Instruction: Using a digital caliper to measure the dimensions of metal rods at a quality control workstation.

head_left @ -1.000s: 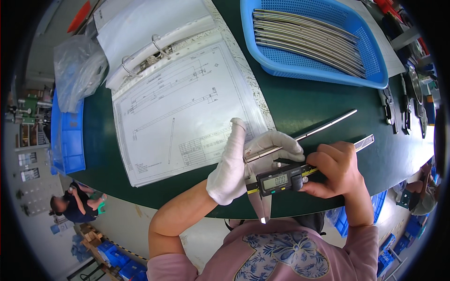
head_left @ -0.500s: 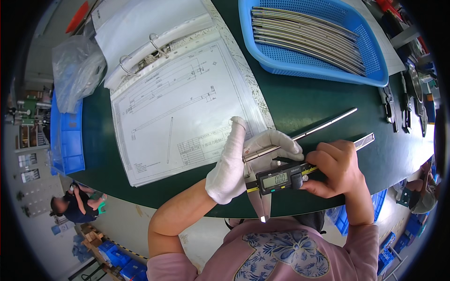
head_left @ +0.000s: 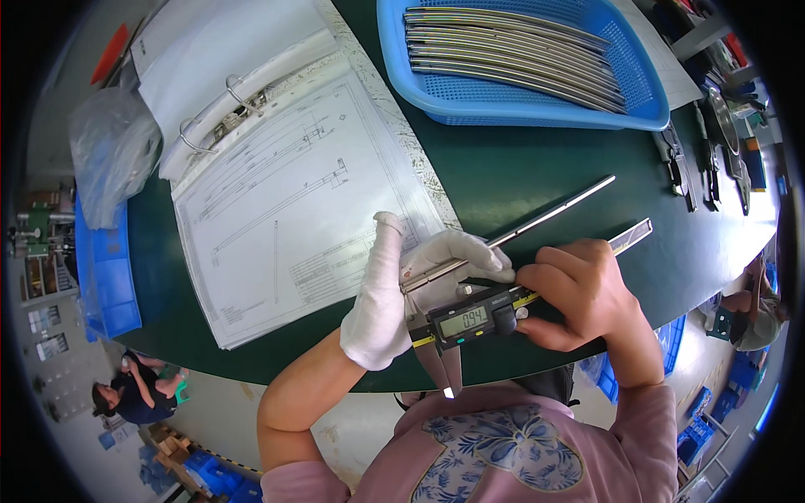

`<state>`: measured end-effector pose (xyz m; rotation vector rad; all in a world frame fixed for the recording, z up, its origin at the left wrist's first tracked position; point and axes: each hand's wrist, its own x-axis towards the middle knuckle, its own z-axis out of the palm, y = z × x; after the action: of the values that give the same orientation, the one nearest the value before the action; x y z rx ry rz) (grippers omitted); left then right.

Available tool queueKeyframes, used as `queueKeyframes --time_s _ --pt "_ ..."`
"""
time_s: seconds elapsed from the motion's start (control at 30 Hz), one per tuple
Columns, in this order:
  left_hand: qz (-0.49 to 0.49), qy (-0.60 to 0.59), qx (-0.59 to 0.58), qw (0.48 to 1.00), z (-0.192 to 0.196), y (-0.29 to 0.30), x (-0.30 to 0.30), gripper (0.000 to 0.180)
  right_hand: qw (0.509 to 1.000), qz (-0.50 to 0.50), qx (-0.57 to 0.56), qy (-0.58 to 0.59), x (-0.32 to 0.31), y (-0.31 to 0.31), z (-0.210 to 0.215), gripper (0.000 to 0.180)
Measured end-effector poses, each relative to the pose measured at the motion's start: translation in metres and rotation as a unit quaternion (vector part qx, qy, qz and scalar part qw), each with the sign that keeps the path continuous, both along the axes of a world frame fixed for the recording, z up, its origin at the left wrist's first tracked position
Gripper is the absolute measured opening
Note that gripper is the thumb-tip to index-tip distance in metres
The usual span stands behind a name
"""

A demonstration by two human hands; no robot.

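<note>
My left hand [head_left: 394,293], in a white glove, grips one end of a thin metal rod [head_left: 553,211] that slants up to the right over the green table. My bare right hand [head_left: 579,293] holds a digital caliper [head_left: 470,318] by its slider, thumb near the display. The caliper's jaws sit at the rod's near end, under my gloved fingers. Its long beam [head_left: 631,236] sticks out to the right past my right hand.
An open ring binder with a technical drawing [head_left: 285,193] lies left of my hands. A blue basket [head_left: 537,101] of several long metal rods stands at the back. Pliers and tools [head_left: 696,159] lie at the right. A blue bin [head_left: 101,268] and plastic bag [head_left: 113,151] sit far left. A person sits on the floor below.
</note>
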<state>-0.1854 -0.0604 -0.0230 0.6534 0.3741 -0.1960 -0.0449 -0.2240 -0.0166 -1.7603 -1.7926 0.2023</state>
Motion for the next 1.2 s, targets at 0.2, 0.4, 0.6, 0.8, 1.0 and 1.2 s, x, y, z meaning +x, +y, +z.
queueKeyframes --time_s 0.2,0.4,0.6,0.8,1.0,1.2 --pt "-0.011 -0.010 -0.006 1.000 -0.009 0.001 0.010 0.086 1.000 -0.005 -0.006 0.007 0.007 -0.001 -0.005 0.030" --pt "0.018 -0.022 -0.029 0.999 -0.006 0.004 0.001 0.085 1.000 0.006 0.000 -0.027 0.003 0.007 0.000 0.035" --pt "0.023 -0.037 -0.056 0.997 -0.010 0.000 0.001 0.075 0.995 -0.004 0.021 -0.099 0.002 -0.002 -0.007 0.043" --pt "0.082 -0.078 -0.075 0.991 -0.018 -0.007 0.001 0.058 0.988 -0.073 0.084 -0.109 0.003 -0.011 -0.017 0.047" --pt "0.092 -0.036 -0.108 0.989 -0.018 -0.006 0.001 0.043 0.980 -0.150 0.084 -0.101 0.018 -0.022 -0.020 0.049" --pt "0.094 -0.024 -0.062 0.993 -0.019 -0.004 -0.001 0.050 0.983 -0.146 0.055 -0.098 0.025 -0.023 -0.026 0.049"
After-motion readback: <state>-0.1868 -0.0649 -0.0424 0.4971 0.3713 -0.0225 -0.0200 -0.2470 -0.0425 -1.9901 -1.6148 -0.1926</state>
